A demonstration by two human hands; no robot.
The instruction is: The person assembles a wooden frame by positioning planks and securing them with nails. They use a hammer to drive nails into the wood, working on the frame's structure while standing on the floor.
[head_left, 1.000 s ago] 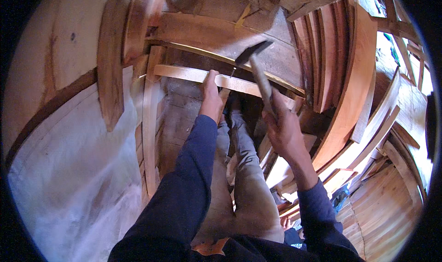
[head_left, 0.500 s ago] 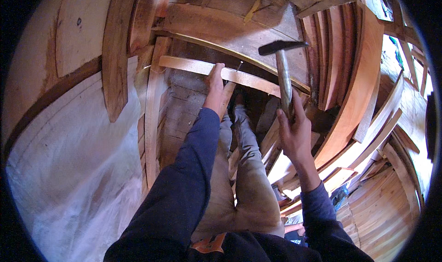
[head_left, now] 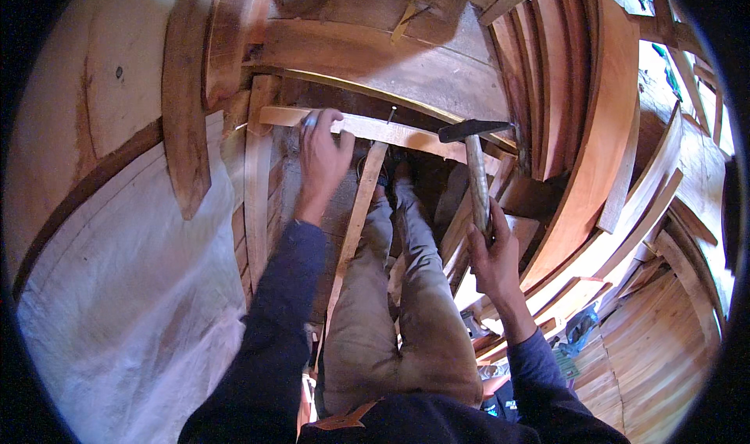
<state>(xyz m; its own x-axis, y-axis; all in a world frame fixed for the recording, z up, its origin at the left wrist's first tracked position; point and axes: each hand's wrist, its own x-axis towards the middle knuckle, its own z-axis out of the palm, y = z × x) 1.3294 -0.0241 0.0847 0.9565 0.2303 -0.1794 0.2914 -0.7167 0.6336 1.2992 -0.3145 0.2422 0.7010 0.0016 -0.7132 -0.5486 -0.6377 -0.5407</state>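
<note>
A pale wooden batten (head_left: 402,137) spans the opening in front of me, with a nail (head_left: 391,114) standing partway out of it. Over the batten's left end lies my left hand (head_left: 323,159), its fingers bent but apart; a firm grip does not show. My right hand (head_left: 497,260) is wrapped round the lower handle of a hammer (head_left: 477,167). The dark hammer head is raised near the batten's right part, away from the nail. A narrow wooden strip (head_left: 359,213) runs from under the batten back towards me, beside my left leg.
Several curved planks (head_left: 582,171) line the right side. A whitish sheet (head_left: 133,280) covers the left, below a pointed board (head_left: 186,108). A broad beam (head_left: 375,57) crosses beyond the batten. My legs (head_left: 422,288) stretch forward under it. A blue bag (head_left: 580,328) lies at lower right.
My left hand has shifted left along the batten, away from the nail, and its fingers have loosened. The hammer head has come down a little in my right hand.
</note>
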